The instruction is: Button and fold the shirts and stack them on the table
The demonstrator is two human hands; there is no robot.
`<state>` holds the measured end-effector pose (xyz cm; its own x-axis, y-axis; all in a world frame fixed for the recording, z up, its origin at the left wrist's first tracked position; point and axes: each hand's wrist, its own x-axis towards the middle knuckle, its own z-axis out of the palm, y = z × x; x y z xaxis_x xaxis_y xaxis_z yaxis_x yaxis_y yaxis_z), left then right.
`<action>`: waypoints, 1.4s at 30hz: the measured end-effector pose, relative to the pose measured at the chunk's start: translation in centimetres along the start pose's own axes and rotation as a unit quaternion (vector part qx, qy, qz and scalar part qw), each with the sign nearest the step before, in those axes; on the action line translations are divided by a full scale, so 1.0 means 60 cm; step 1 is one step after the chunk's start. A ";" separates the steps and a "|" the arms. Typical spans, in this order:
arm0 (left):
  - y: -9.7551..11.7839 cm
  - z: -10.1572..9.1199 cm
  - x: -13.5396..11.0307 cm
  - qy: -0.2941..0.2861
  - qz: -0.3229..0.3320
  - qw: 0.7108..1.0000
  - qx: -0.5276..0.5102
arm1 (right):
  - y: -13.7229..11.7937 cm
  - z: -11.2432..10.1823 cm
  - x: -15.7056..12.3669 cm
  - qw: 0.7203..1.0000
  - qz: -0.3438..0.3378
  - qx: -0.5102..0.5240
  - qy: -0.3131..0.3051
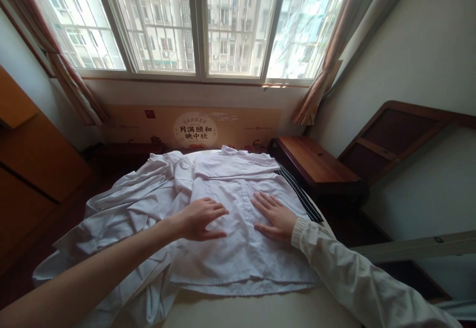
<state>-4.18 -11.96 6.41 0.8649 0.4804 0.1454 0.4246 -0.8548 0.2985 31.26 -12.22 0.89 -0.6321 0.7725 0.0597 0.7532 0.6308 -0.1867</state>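
Observation:
A white shirt (223, 263) lies spread on a pale padded surface (260, 310), its button strip running up the middle. My right hand (275, 215), at the end of a cream sleeve, rests on the shirt with fingers spread, just right of the button strip. My left hand (203, 219) is over the shirt's left half, thumb and fingers apart; whether it touches the cloth I cannot tell. Neither hand holds anything. To the left, a crumpled heap of white cloth (126, 209) adjoins the shirt. Dark striped fabric (297, 189) shows along the shirt's right edge.
A low wooden table (320, 157) stands beyond the right side, near a leaning wooden frame (375, 144). At the left is an orange-brown cabinet (37, 154). A printed cardboard panel (238, 125) stands under the barred window (238, 26), with curtains (72, 85) beside it.

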 end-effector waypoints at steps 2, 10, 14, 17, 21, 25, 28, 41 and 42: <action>-0.010 0.006 0.043 0.063 -0.016 0.998 0.019 | 0.010 -0.011 0.008 1.000 -0.003 0.009 -0.011; -0.049 0.102 0.143 0.084 -0.100 0.991 0.037 | 0.026 0.000 0.006 0.999 0.004 -0.027 0.041; -0.055 0.117 0.118 0.048 -0.123 0.990 0.047 | 0.027 0.027 -0.016 0.993 0.049 -0.077 0.074; -0.056 0.109 0.094 0.047 -0.126 0.989 0.064 | 0.037 0.039 -0.034 0.988 0.087 -0.085 0.091; -0.054 0.101 0.070 0.045 -0.134 0.987 0.077 | 0.051 0.048 -0.065 0.980 0.143 -0.076 0.114; -0.046 0.099 0.047 0.026 -0.139 0.986 0.082 | 0.059 0.050 -0.099 0.977 0.175 -0.057 0.108; -0.038 0.088 0.027 0.011 -0.126 0.988 0.089 | 0.065 0.035 -0.110 0.982 0.158 -0.030 0.103; -0.091 0.078 0.114 0.157 -0.188 0.958 0.152 | 0.140 -0.037 0.061 0.943 0.237 -0.040 0.229; -0.100 0.088 0.115 0.146 -0.217 0.954 0.148 | 0.140 -0.028 0.067 0.951 0.234 -0.043 0.199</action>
<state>0.67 -4.57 0.64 0.4969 0.7993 0.3379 0.8205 -0.5595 0.1169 35.38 -3.70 1.20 -0.1171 0.9258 0.3593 0.9580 0.2006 -0.2048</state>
